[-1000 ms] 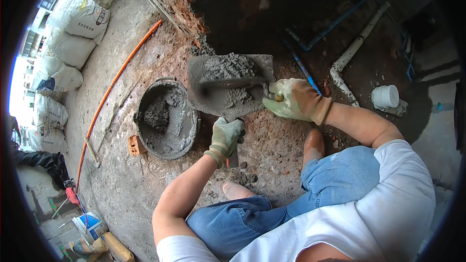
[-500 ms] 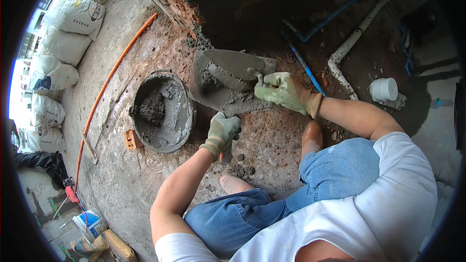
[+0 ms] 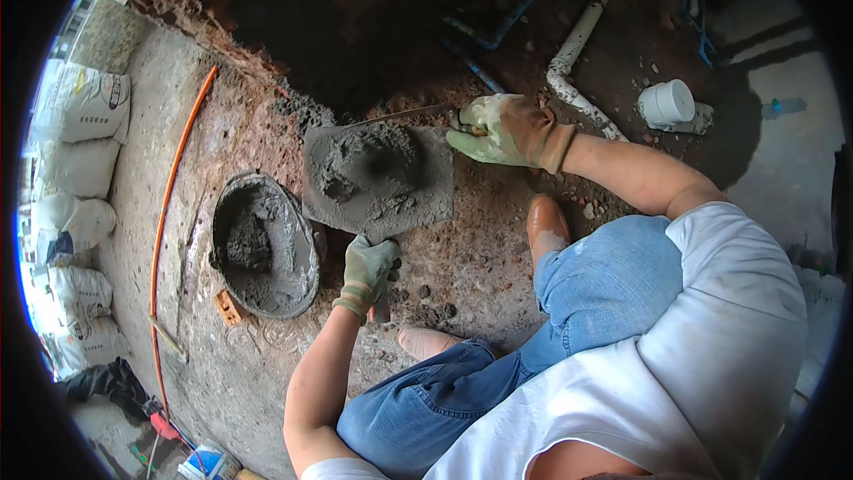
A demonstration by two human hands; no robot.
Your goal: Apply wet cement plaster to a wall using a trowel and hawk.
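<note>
My gloved left hand (image 3: 369, 274) is closed round the handle of a flat, square-ended mortar board (image 3: 437, 200); a bit of reddish handle shows below the fist. A lumpy heap of wet grey mortar (image 3: 369, 164) lies on the board. In its green-and-tan glove, my right hand (image 3: 511, 131) grips a trowel (image 3: 404, 114), whose thin blade is seen nearly edge-on along the board's far side. The glove hides most of the trowel's handle. Left of the board stands a round black bucket (image 3: 315, 280) with mortar inside.
A piece of orange brick (image 3: 227, 308) touches the floor beside the bucket. Farther left runs an orange hose (image 3: 178, 164), with stacked white sacks (image 3: 82, 169) beyond. A dark wet wall (image 3: 293, 13) rises ahead. White pipe (image 3: 582, 36) and a white pipe fitting (image 3: 671, 102) lie right.
My right hand has turned the trowel from lying over the mortar to edge-on at the board's far side. More of the mortar heap shows. The whole view has shifted.
</note>
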